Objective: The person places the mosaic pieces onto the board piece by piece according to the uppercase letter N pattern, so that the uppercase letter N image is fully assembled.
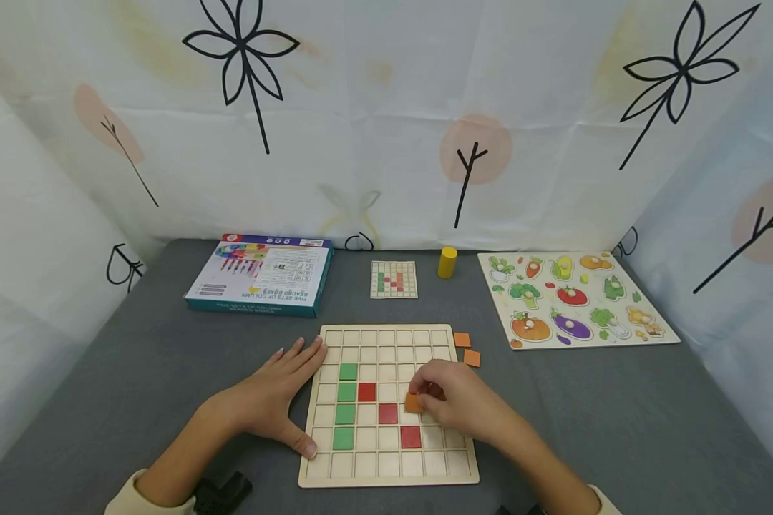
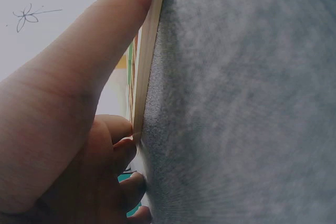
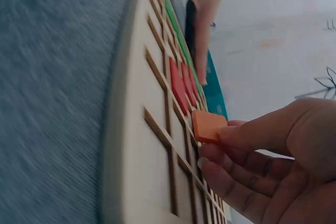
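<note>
A wooden grid board (image 1: 341, 466) lies on the grey tabletop in the head view. Along its left edge rests my left hand (image 1: 270, 393), fingers spread, thumb at the lower corner and fingertips higher up. My right hand (image 1: 460, 400) pinches an orange square tile (image 1: 413, 403) over the right-middle cells. In the right wrist view the tile (image 3: 209, 126) is held tilted between thumb and fingers, close above the grid. Several green tiles (image 1: 346, 392) form a column on the left. Three red tiles (image 1: 388, 413) step diagonally down to the right.
Two orange tiles (image 1: 472, 358) lie off the board's upper right edge. Behind it are a small pattern card (image 1: 394, 280) and a yellow cylinder (image 1: 447, 262). A flat box (image 1: 258, 275) lies back left, a vegetable picture board (image 1: 580, 300) back right. Patterned cloth (image 1: 386, 143) surrounds the table.
</note>
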### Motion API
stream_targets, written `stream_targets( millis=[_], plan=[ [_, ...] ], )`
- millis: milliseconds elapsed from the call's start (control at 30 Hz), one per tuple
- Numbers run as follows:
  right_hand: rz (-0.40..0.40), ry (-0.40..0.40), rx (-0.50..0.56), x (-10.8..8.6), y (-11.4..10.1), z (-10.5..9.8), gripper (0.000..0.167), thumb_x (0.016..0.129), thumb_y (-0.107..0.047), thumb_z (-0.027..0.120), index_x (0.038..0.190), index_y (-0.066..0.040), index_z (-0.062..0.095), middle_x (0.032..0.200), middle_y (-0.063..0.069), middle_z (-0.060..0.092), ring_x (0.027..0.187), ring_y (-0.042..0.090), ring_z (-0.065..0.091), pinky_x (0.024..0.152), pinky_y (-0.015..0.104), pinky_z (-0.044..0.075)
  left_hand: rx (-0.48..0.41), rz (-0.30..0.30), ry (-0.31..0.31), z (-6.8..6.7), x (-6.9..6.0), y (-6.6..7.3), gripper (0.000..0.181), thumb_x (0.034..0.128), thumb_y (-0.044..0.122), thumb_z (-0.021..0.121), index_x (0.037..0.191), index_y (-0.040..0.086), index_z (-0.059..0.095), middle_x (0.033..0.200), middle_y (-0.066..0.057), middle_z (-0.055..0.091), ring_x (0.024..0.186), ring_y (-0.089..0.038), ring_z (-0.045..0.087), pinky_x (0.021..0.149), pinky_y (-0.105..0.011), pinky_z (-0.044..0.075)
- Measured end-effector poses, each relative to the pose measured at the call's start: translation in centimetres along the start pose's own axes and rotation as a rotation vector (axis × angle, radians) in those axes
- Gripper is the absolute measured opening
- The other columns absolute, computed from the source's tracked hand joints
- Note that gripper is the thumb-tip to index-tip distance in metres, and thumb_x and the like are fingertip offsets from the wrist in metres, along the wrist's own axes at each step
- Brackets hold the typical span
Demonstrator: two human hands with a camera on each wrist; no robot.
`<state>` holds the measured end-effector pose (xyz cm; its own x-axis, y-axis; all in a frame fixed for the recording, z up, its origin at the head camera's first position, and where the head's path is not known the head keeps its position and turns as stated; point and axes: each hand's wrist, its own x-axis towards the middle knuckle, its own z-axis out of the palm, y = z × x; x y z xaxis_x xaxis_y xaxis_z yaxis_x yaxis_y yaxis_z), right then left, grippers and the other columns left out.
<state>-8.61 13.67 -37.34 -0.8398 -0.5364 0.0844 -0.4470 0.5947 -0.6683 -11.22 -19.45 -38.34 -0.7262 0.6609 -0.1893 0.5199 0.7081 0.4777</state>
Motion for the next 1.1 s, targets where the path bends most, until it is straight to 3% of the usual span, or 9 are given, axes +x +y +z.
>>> stream_targets(
  millis=[200,667,833,1100],
  plan=[
    [-0.047,-0.002,-0.076,0.1,-0.7,1.4,0.015,0.087,0.001,0.074,0.085,-0.013,0.07,0.078,-0.013,0.057,0.071,0.002,0.051,0.065,0.024,0.049,-0.001,-0.005,-0.004,-0.1,0.0,0.1,0.139,0.0615,0.074,0.082,0.16,0.003,0.016,0.166,-0.016,0.01,0.15,-0.044,0.005,0.114,-0.066,0.01],
    [-0.153,0.027,-0.165,-0.1,-0.9,1.6,0.015,0.084,0.001,0.077,0.085,-0.014,0.08,0.082,-0.012,0.062,0.076,0.002,0.056,0.068,0.023,0.05,0.013,-0.006,0.0,0.0,0.0,0.1,0.139,0.0606,0.076,0.081,0.16,0.002,0.017,0.166,-0.016,0.011,0.15,-0.044,0.006,0.114,-0.066,0.011],
    [-0.113,0.054,-0.166,0.0,-0.5,0.6,0.011,0.085,-0.002,0.078,0.09,-0.012,0.077,0.084,-0.009,0.064,0.076,0.003,0.056,0.067,0.024,0.05,0.006,-0.006,0.0,-0.1,-0.1,0.2,0.139,0.0609,0.075,0.081,0.16,0.002,0.016,0.166,-0.017,0.011,0.15,-0.044,0.006,0.114,-0.066,0.01],
    [0.045,0.2,-0.244,-0.2,1.5,-2.7,0.011,0.084,0.001,0.077,0.093,-0.007,0.076,0.083,-0.005,0.059,0.069,0.009,0.053,0.061,0.027,0.047,0.01,-0.007,0.0,-0.1,-0.1,0.3,0.139,0.0611,0.074,0.082,0.16,0.002,0.017,0.166,-0.017,0.011,0.15,-0.044,0.006,0.114,-0.066,0.01]
  ],
)
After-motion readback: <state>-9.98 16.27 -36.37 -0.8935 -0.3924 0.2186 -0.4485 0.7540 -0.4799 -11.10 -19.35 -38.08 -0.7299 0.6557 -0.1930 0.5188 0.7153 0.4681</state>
